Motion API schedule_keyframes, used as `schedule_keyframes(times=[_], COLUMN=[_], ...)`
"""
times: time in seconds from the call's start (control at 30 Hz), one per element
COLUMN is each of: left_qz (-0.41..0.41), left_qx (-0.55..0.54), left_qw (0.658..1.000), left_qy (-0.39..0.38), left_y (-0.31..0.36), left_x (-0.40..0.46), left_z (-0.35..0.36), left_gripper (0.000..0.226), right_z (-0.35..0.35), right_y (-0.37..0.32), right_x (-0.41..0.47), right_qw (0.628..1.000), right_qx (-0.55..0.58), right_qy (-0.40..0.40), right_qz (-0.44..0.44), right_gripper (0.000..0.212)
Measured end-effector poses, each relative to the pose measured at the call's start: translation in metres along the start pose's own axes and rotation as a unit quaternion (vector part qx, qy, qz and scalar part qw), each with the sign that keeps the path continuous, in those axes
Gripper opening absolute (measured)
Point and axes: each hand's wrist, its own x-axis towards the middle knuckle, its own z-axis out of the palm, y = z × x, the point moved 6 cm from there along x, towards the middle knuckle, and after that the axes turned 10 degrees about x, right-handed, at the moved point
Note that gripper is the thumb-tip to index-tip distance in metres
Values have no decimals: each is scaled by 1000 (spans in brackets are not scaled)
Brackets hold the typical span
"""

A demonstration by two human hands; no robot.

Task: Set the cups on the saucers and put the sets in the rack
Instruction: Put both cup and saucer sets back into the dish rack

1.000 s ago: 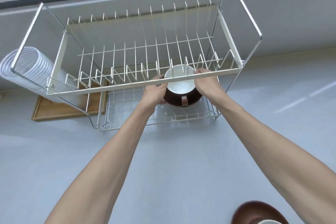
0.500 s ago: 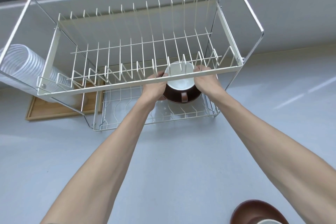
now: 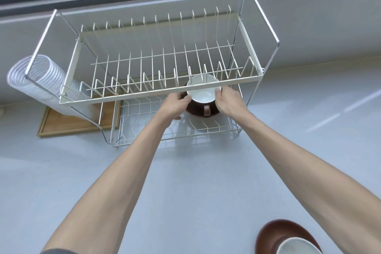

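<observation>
Change: over the last second the cup and saucer set has stayed on the lower tier, right of centre in the frame; the view itself has shifted, so the rack (image 3: 160, 94) sits lower in the picture than before.
Left hand: the left hand (image 3: 175, 105) has loosened; its fingers (image 3: 185, 100) now lie relaxed at the saucer's left edge, and whether they touch it cannot be told.
Right hand: the right hand (image 3: 228, 100) is at the cup's right rim, fingertips curled against it, seemingly gripping lightly.
Meaning: judged from this, the first set is placed and the hands are about to let go.
Cup: the cup (image 3: 204, 94) is white inside, brown outside, upright, its handle toward the camera, partly hidden by the upper tier's front bar.
Saucer: the saucer (image 3: 198, 112) is dark brown, under the cup, on the lower wires.
Still to do: a second saucer (image 3: 276, 235) carrying a second cup (image 3: 299, 246) waits on the bench (image 3: 185, 192) at lower right.
</observation>
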Motion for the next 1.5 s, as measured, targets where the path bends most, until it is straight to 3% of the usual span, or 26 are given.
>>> schedule_keyframes(times=[0.2, 0.37, 0.53, 0.7, 0.83, 1.0, 1.5], left_qz=[47, 107, 189, 282, 309, 310, 319], left_qx=[138, 330, 455, 465, 428, 407, 377], left_qw=[989, 937, 869, 821, 822, 844, 867], left_qy=[-28, -35, 45, 177, 213, 159, 61], left_y=[3, 11, 13, 15, 4, -12, -39], left_x=[-35, -74, -115, -168, -197, -219, -267], left_z=[0, 12, 33, 61, 88, 127, 204], left_gripper=[45, 48, 47, 45, 48, 51, 50], right_z=[-5, -18, -28, -36, -40, -49, -56], right_y=[-2, -12, -8, 17, 44, 84, 168], right_x=[-35, -80, -135, -184, -219, -254, -330], right_qw=[996, 974, 958, 941, 946, 958, 978], right_qx=[-88, -216, -243, -251, -236, -217, -161], right_qy=[-25, -29, 23, 105, 126, 135, 133], right_qz=[-8, -61, -148, -203, -183, -133, -16], right_gripper=[42, 39, 38, 44, 49, 51, 50])
